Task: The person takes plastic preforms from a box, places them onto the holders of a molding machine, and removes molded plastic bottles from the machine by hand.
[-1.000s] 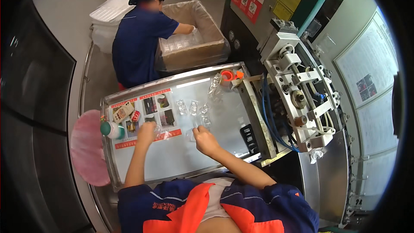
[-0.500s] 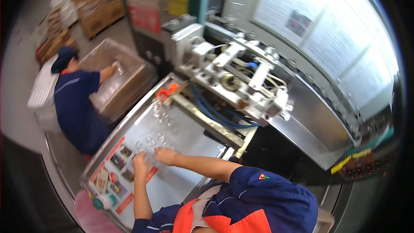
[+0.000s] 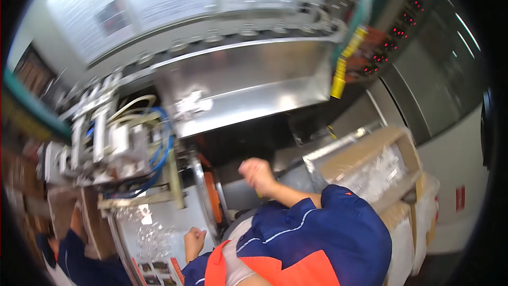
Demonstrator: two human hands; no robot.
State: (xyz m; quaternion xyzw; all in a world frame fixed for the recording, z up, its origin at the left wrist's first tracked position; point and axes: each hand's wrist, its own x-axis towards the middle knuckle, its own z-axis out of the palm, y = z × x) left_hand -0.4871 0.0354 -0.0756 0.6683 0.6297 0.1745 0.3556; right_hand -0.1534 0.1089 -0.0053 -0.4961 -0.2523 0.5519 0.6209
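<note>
My left hand (image 3: pixel 194 239) is over the near right edge of the grey-topped table (image 3: pixel 188 213), its fingers curled in. Whatever it may hold is hidden. Beside it, a scatter of small clear plastic pieces (image 3: pixel 153 239) lies on the tabletop. Past the table's right edge, my right hand (image 3: pixel 257 176) is raised in front of the machine's dark opening. Its fingers are closed, and blur hides what is inside them, if anything.
A steel chute (image 3: pixel 254 74) spans the machine front, with white pieces (image 3: pixel 193 105) at its left. Metal clamps with blue hoses (image 3: pixel 164 148) overhang the table. At right stands a cardboard box (image 3: pixel 365 153) of clear pieces. A co-worker (image 3: pixel 79 259) reaches into another box at far left.
My view has swung to the right. Both hands have left the clear pieces on the table and moved apart, the right one reaching out toward the machine side.
</note>
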